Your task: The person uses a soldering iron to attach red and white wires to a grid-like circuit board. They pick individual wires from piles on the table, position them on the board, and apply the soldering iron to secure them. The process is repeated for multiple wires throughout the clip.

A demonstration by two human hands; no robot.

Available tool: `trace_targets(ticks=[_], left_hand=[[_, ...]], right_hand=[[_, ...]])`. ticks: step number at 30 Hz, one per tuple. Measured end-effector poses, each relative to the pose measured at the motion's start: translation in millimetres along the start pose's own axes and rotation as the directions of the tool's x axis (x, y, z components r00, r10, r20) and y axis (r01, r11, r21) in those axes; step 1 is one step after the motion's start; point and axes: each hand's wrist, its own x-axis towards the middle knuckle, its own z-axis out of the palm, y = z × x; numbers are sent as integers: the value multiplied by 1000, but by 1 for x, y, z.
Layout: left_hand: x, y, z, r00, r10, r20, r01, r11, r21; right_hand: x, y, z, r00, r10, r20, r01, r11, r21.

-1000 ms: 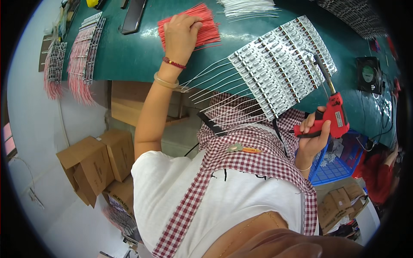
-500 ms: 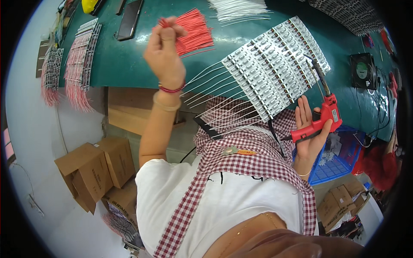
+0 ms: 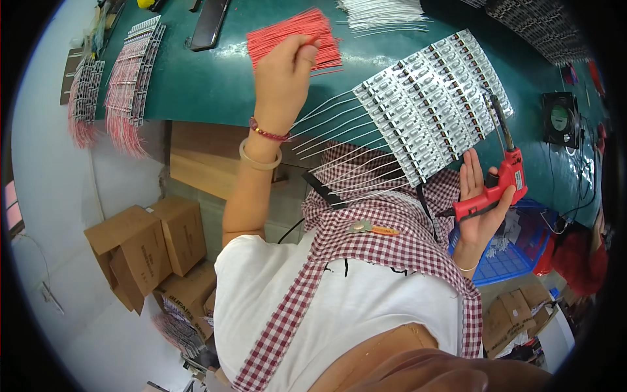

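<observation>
My left hand (image 3: 282, 77) is over the pile of red wires (image 3: 271, 34), thumb and fingers pinched together. A bit of red wire shows at the fingertips; how many strands they hold is hidden. In my right hand (image 3: 480, 219) rests a red soldering gun (image 3: 491, 196), the thumb across its grip and the fingers stretched along the panel's edge. The gun's metal tip points up over a panel of small circuit boards (image 3: 431, 104). White wires (image 3: 349, 147) stick out in a row from the panel's left edge, over my checked apron.
White wires (image 3: 384, 14) lie in a pile at the back of the green table (image 3: 215, 85). A phone (image 3: 210, 25) and wired board panels (image 3: 134, 75) are to the left. At the right are a black device (image 3: 560, 119) and a blue basket (image 3: 503, 264). Cardboard boxes (image 3: 140, 251) stand on the floor.
My left hand has moved right, from the left side of the red wire pile to over it, with fingers still pinched. The right hand keeps the soldering gun in the same place by the panel.
</observation>
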Motion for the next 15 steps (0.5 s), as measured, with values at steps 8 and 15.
trace_targets(ticks=[8,15], left_hand=[[3,-39,8,954,202,223,-298,740,603],[6,-33,4,961,206,185,-276,773,571]], right_hand=[[3,-2,-2,1000,24,11,-24,998,58],[6,-6,-1,999,-4,-41,7,997,74]])
